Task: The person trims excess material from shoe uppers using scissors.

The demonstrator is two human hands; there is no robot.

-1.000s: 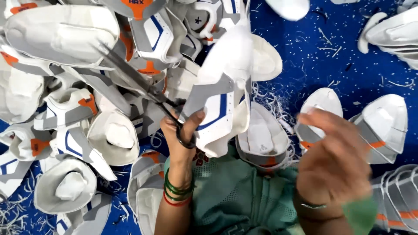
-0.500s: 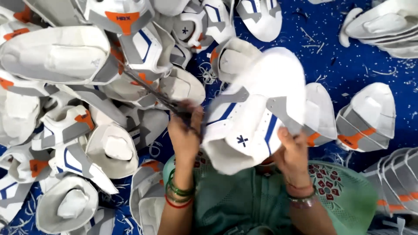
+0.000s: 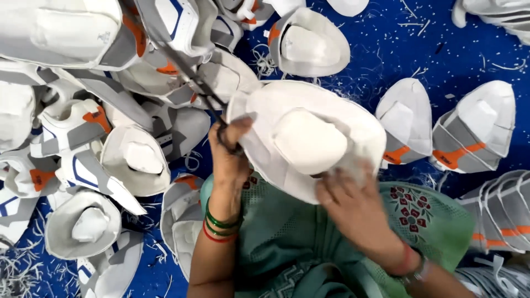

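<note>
Looking down, I see the white padded piece (image 3: 309, 140) held over the lap, between both hands. My left hand (image 3: 229, 152) has its fingers curled shut through the handles of the scissors (image 3: 190, 77), whose blades point up and away over the pile of white, grey and orange pieces (image 3: 94, 110). The piece's left edge touches that hand. My right hand (image 3: 353, 201) presses its lower rim, fingers (image 3: 337, 185) spread along it, blurred. Blue cloth (image 3: 403, 49) lies beneath, littered with white trimmings.

Bright even light, soft shadows, right hand (image 3: 353, 207) motion-blurred
</note>
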